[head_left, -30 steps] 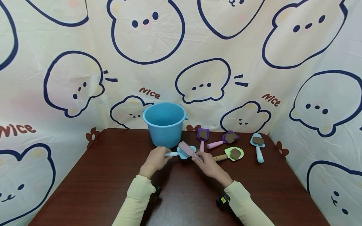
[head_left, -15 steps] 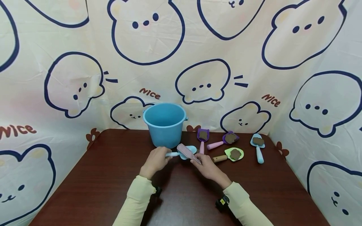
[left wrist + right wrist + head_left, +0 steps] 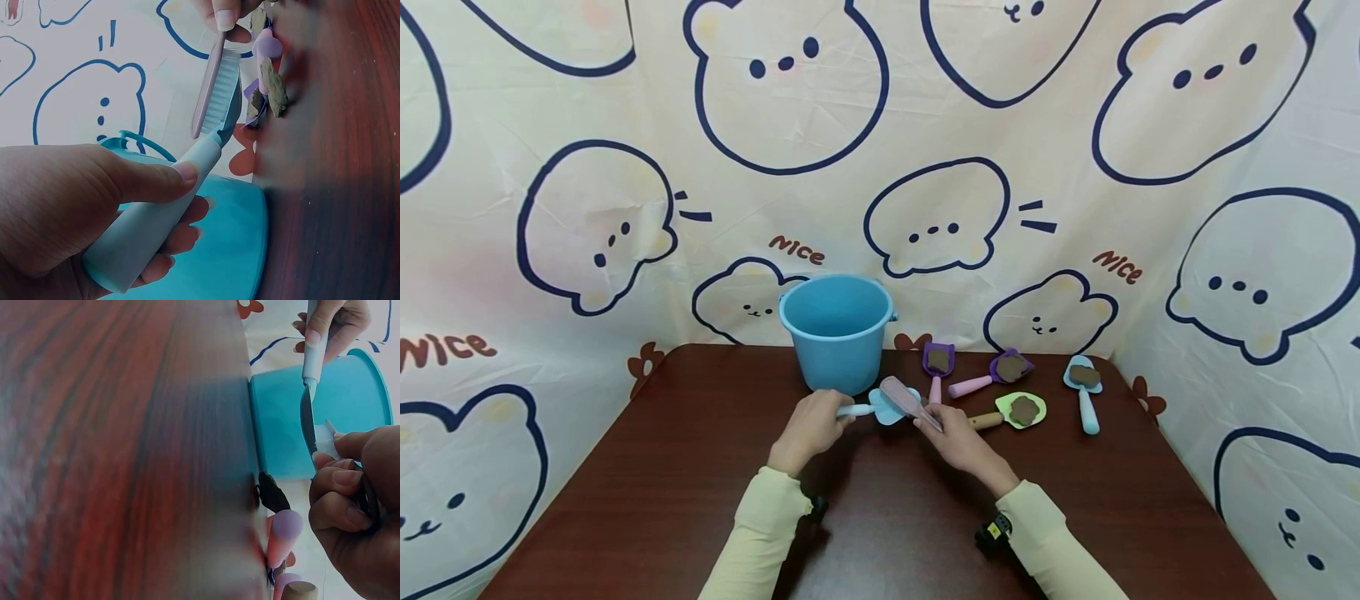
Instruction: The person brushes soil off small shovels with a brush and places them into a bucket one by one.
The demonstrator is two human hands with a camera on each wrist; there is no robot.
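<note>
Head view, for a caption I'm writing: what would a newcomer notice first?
Probably the blue bucket near the far edge of the table. Just in front, the left grip holds a light-blue shovel and the right grip a pink brush over it. Right of the bucket lie four shovels bearing brown lumps.

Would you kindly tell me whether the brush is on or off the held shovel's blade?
On: the left wrist view shows the brush with its bristles against the blue shovel's blade.
</note>
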